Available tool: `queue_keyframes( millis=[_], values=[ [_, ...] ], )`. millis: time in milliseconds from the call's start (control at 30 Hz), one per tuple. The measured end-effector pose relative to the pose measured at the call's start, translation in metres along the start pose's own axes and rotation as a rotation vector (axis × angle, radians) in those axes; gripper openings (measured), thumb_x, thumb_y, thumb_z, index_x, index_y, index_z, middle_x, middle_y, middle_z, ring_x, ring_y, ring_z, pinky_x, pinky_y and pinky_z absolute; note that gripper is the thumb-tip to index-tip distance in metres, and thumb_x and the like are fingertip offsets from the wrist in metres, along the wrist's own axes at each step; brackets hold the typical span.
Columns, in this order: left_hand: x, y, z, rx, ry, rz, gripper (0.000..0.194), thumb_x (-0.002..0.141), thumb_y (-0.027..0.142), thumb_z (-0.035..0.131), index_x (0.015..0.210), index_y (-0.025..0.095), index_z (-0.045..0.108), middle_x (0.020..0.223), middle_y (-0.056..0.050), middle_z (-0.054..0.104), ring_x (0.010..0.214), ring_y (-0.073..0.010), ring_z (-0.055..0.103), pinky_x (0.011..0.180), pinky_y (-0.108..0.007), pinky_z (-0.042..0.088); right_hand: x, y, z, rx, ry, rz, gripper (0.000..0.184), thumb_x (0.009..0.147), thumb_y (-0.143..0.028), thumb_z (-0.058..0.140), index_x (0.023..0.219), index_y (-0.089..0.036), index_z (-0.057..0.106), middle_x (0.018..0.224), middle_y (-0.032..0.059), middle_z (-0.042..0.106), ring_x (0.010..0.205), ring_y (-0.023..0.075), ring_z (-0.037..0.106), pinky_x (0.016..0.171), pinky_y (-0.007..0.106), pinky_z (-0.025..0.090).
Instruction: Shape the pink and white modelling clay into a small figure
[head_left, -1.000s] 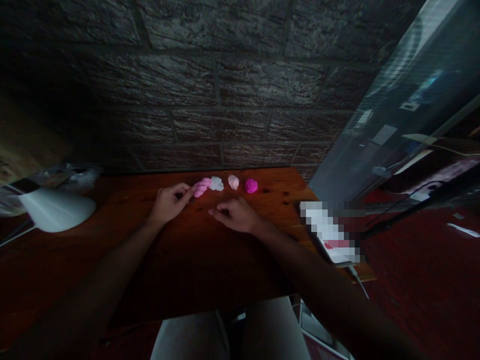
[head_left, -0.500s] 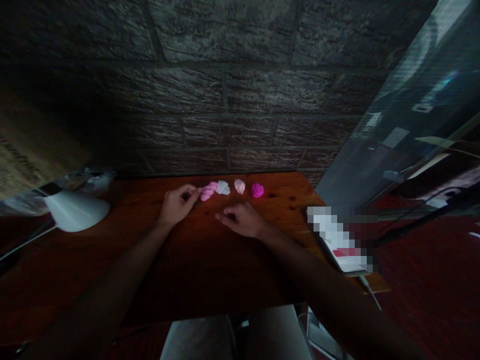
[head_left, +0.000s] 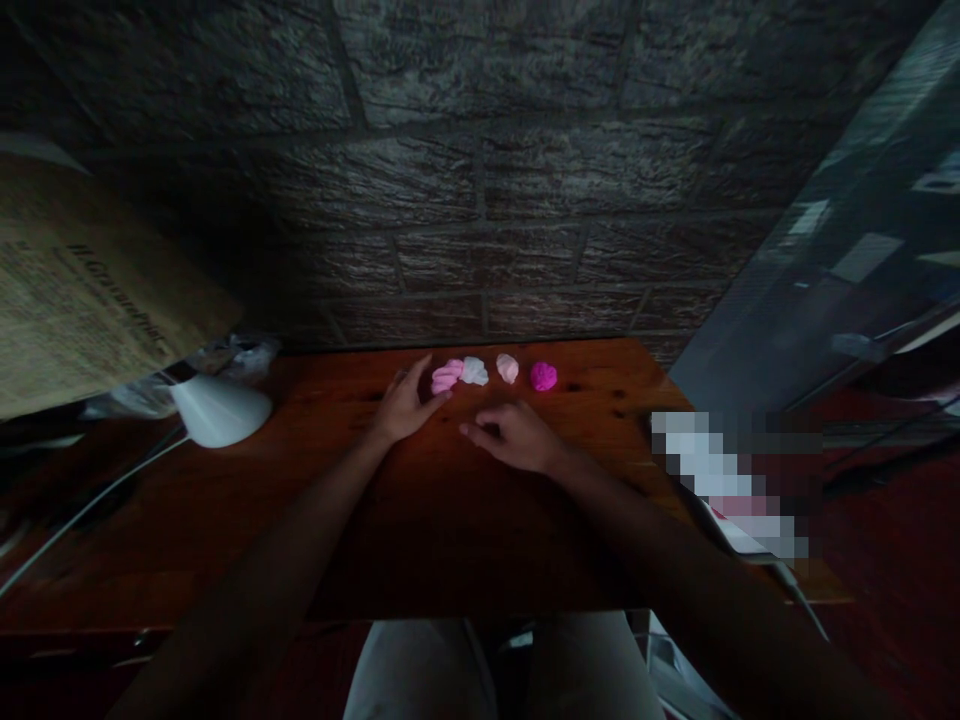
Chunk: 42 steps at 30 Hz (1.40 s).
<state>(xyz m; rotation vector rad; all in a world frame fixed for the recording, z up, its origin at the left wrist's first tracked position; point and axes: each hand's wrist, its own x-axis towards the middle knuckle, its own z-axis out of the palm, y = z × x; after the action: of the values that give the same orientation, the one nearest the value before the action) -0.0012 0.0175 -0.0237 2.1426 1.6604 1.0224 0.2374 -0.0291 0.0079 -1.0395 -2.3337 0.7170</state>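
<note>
Four small soft lumps lie in a row at the back of a wooden table (head_left: 450,540): a light pink twisted lump (head_left: 447,377), a white lump (head_left: 474,371), a pale pink lump (head_left: 508,367) and a bright magenta lump (head_left: 544,376). My left hand (head_left: 403,403) rests on the table with fingers stretched out, its thumb tip touching the light pink lump. My right hand (head_left: 514,437) lies just in front of the row, fingers curled loosely under, holding nothing I can see.
A white lamp shade (head_left: 220,410) with its cable sits at the left, crumpled clear plastic (head_left: 240,355) behind it. A brick wall (head_left: 480,200) backs the table. A blurred-out flat item (head_left: 727,480) lies at the right edge. A newspaper sheet (head_left: 82,290) hangs at left.
My left hand has opened from a pinch on the light pink lump to stretched fingers beside it. The camera has turned left, shifting the scene rightward. My right hand has kept its pose.
</note>
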Motion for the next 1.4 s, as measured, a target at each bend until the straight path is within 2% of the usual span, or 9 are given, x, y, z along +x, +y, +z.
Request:
queue_keyframes(
  millis=[167,300,567,767,900,967,1067,1200,1400],
  values=[
    [0.002,0.001,-0.001,-0.02,0.039,-0.027,0.045,0.091,0.044,0.067,0.13,0.022,0.066,0.125,-0.012,0.077,0.119,-0.0302,0.071,0.109,-0.048,0.051,0.0,0.001,0.001,-0.004,-0.008,0.006,0.043,0.1,-0.03,0.062,0.059,-0.019,0.055,0.057,-0.0043,0.051,0.055,0.01,0.043,0.061,0.028,0.029],
    [0.0,0.008,-0.007,-0.017,0.122,-0.032,0.036,0.096,0.042,0.06,0.123,0.02,0.07,0.126,-0.012,0.076,0.119,-0.0295,0.072,0.109,-0.046,0.052,0.0,0.001,0.0,0.006,-0.002,0.015,0.042,0.1,-0.03,0.062,0.06,-0.019,0.058,0.056,-0.0041,0.051,0.055,0.0102,0.044,0.06,0.028,0.029],
    [-0.001,0.011,-0.008,-0.104,0.283,0.031,0.037,0.097,0.036,0.059,0.127,0.015,0.067,0.127,-0.015,0.075,0.116,-0.0282,0.073,0.106,-0.043,0.055,0.0,0.003,0.0,0.003,0.0,0.008,0.04,0.1,-0.029,0.062,0.061,-0.019,0.059,0.058,-0.0028,0.055,0.055,0.0106,0.047,0.061,0.028,0.03],
    [0.0,0.005,-0.003,-0.209,0.26,0.014,0.044,0.092,0.032,0.067,0.133,0.016,0.062,0.126,-0.015,0.075,0.11,-0.0265,0.074,0.102,-0.044,0.058,0.0,0.003,-0.001,-0.01,-0.006,0.016,0.041,0.1,-0.03,0.062,0.061,-0.019,0.058,0.058,-0.0029,0.056,0.055,0.0108,0.047,0.061,0.029,0.032],
    [0.001,0.006,-0.007,-0.164,0.298,0.009,0.047,0.088,0.03,0.072,0.132,0.017,0.063,0.123,-0.014,0.075,0.102,-0.0248,0.074,0.094,-0.041,0.06,0.0,0.003,-0.002,-0.002,-0.018,0.02,0.039,0.1,-0.031,0.061,0.063,-0.019,0.061,0.06,-0.0016,0.059,0.056,0.011,0.049,0.061,0.028,0.032],
    [0.0,0.008,-0.011,-0.103,0.323,0.031,0.043,0.086,0.029,0.073,0.126,0.017,0.067,0.116,-0.012,0.076,0.097,-0.0235,0.073,0.091,-0.04,0.06,0.0,0.003,-0.002,0.006,-0.02,0.028,0.037,0.1,-0.03,0.061,0.065,-0.019,0.063,0.061,-0.0014,0.06,0.057,0.0109,0.05,0.062,0.028,0.033],
    [-0.001,0.01,-0.014,-0.03,0.295,0.108,0.034,0.085,0.025,0.074,0.118,0.019,0.071,0.111,-0.009,0.076,0.094,-0.0222,0.072,0.091,-0.04,0.059,0.001,0.004,-0.002,-0.017,-0.018,0.019,0.036,0.1,-0.029,0.062,0.065,-0.018,0.064,0.061,-0.0013,0.06,0.058,0.0109,0.051,0.062,0.028,0.033],
    [-0.002,0.01,-0.013,0.005,0.204,0.177,0.031,0.086,0.024,0.072,0.117,0.02,0.071,0.115,-0.009,0.075,0.107,-0.0244,0.071,0.098,-0.043,0.057,0.001,0.004,-0.002,-0.028,-0.018,0.001,0.039,0.1,-0.03,0.061,0.063,-0.018,0.061,0.06,-0.0024,0.057,0.057,0.0103,0.048,0.061,0.027,0.031],
    [-0.002,0.005,-0.01,-0.041,0.09,0.248,0.043,0.086,0.027,0.073,0.128,0.02,0.067,0.129,-0.013,0.071,0.121,-0.0275,0.066,0.106,-0.049,0.053,0.0,0.004,-0.001,-0.011,-0.015,0.0,0.039,0.1,-0.03,0.061,0.063,-0.018,0.059,0.058,-0.0035,0.054,0.056,0.0099,0.046,0.061,0.027,0.03]
  ],
)
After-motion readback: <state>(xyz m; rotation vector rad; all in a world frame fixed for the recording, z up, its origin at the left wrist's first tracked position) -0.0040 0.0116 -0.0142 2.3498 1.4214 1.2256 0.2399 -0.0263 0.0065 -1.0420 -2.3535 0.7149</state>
